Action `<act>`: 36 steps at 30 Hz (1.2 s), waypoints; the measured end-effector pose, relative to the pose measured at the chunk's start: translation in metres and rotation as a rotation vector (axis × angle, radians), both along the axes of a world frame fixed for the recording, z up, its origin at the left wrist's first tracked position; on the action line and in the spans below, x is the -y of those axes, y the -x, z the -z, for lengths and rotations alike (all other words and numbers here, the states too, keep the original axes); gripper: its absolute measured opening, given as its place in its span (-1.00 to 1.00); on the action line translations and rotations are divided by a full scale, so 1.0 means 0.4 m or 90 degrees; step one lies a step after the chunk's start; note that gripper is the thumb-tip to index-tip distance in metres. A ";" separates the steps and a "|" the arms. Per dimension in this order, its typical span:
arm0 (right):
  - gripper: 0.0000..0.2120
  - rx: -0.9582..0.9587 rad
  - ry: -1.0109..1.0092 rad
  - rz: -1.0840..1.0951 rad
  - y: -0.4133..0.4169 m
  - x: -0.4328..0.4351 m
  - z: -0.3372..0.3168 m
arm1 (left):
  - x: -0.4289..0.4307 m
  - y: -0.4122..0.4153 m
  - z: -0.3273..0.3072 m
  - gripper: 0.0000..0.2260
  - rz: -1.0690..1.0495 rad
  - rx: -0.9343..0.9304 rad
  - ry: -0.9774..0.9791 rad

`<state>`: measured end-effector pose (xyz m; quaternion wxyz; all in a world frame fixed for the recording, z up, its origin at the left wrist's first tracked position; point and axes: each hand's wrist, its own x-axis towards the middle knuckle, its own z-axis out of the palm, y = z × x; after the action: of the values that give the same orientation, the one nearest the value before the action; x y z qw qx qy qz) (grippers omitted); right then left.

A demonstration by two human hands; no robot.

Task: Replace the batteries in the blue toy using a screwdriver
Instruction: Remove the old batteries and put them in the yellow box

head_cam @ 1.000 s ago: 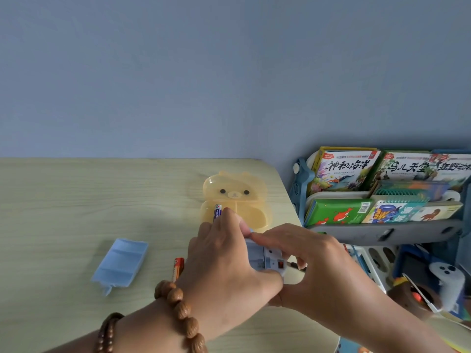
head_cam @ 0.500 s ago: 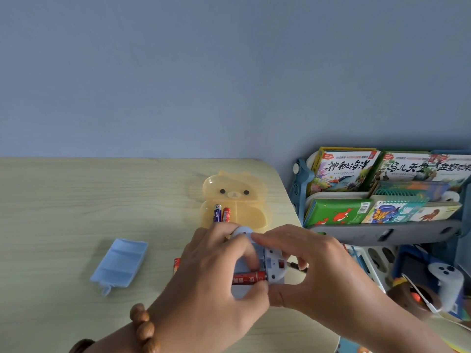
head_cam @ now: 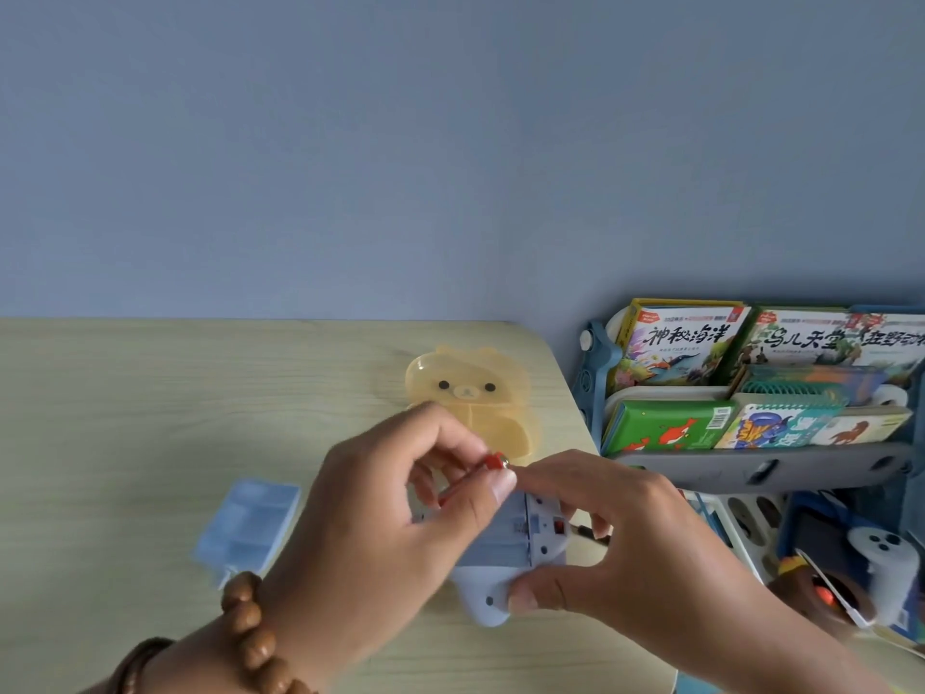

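Since half a second ago the red battery (head_cam: 493, 464) has come up out of the blue toy (head_cam: 500, 545), where it had lain across the open compartment. The left hand (head_cam: 390, 533) now pinches it between thumb and curled fingertips just above the toy's far end. Print on the battery is too blurred to read. The toy lies underside up near the right edge of the table (head_cam: 150, 418); whether it rests on the wood cannot be told. The right hand (head_cam: 625, 543) grips it, with the thumb on the rounded near end and the fingers curled over the far side. A small red switch shows on the toy's right part.

A bracelet of brown beads (head_cam: 250, 623) circles the left wrist. Left of the hands, the pale blue compartment cover (head_cam: 248, 523) lies on the table, well apart from the toy. Behind the hands, the yellow bear-shaped case (head_cam: 468, 388) stands open. The left hand hides most of its tray, so its contents cannot be seen.

Beside the table, a rack (head_cam: 751, 468) holds picture books. One book (head_cam: 680, 343) reads 神秘海洋 and its neighbour (head_cam: 811, 343) reads 鸟儿天堂. A white controller (head_cam: 876, 548) lies lower right.
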<state>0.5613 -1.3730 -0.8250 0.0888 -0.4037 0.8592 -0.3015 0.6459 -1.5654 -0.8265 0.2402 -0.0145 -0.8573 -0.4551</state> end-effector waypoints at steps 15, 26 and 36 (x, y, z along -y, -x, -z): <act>-0.28 -0.002 0.007 -0.001 0.008 -0.003 0.007 | 0.210 0.104 -0.027 -0.59 0.038 0.215 -0.057; -0.28 -0.006 0.013 -0.005 0.011 -0.004 0.012 | 0.246 0.168 0.012 -0.64 0.088 0.233 0.239; -0.28 -0.008 0.012 -0.006 0.012 -0.006 0.017 | 0.254 0.167 0.042 -0.74 0.141 0.228 0.267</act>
<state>0.5565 -1.3705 -0.8316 0.0805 -0.4102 0.8551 -0.3067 0.5792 -1.6670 -0.8432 0.0261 -0.0769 -0.9546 -0.2866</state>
